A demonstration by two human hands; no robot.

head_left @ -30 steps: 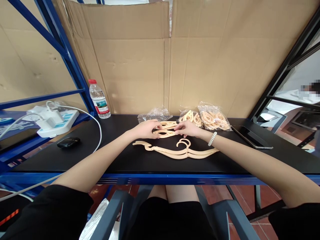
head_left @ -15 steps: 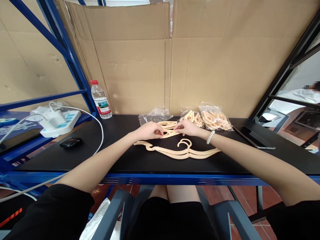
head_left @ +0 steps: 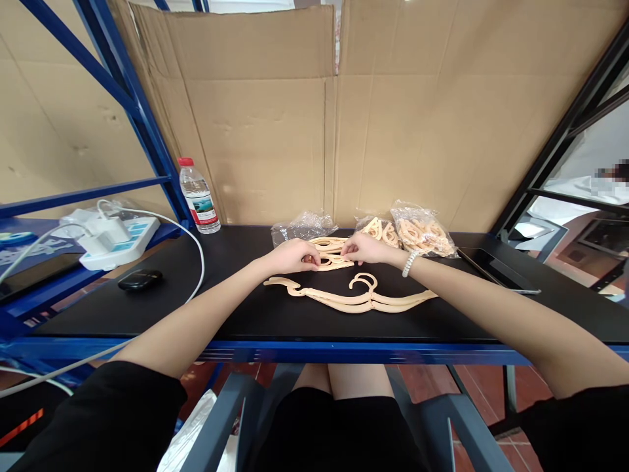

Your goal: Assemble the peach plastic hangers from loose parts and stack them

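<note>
Between my hands lies a beige folding clothes hanger [head_left: 335, 263], folded up, low over the black tabletop. My left hand [head_left: 297, 255] pinches its left end. At its right end the fingers of my right hand [head_left: 362, 249] are closed on it; a pale beaded bracelet circles that wrist. Another folded beige hanger [head_left: 326, 244] lies just behind, partly covered by my hands. Nearer to me, unfolded beige hangers [head_left: 363, 303] rest together with their hooks pointing up and left.
Crumpled clear plastic [head_left: 304, 226] and bags of folded hangers [head_left: 425, 235] line the back near the cardboard wall [head_left: 255, 144]. At left are a water bottle [head_left: 199, 200], a black mouse [head_left: 140, 280], a power strip [head_left: 122, 244] and a white cable. A tablet [head_left: 496, 270] lies at right.
My right hand has shifted very slightly left along the folded hanger. My left hand and the unfolded hangers stay where they were.
</note>
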